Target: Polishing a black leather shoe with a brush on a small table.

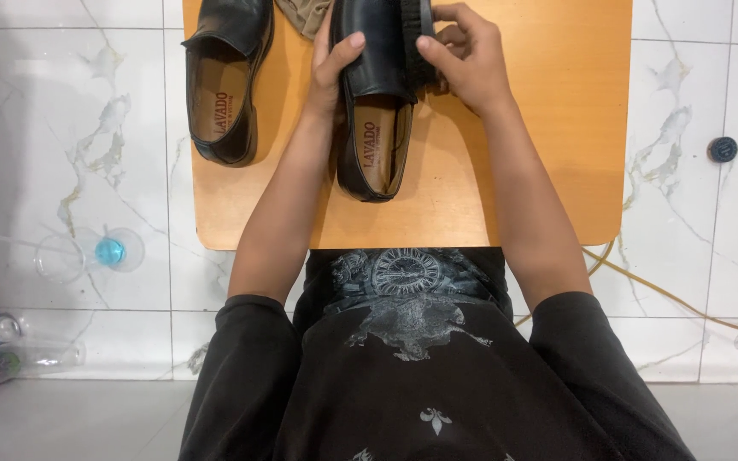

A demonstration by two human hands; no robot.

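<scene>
Left hand [335, 64] clamped round glossy black leather slip-on shoe [377, 102] near far edge of orange wooden table [548, 171], right hand [467, 60] closed on dark bristle brush [418, 43] against upper; best braced firm, short even strokes, second black shoe [225, 81] undisturbed at far-left corner

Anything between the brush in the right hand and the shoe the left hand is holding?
Nothing visible. The right hand presses the brush straight against the black shoe, which the left hand steadies from its other side.

Open desk [548, 128] right of held shoe [377, 102]; second shoe [224, 81] and cloth [303, 14] crowding left.
</scene>
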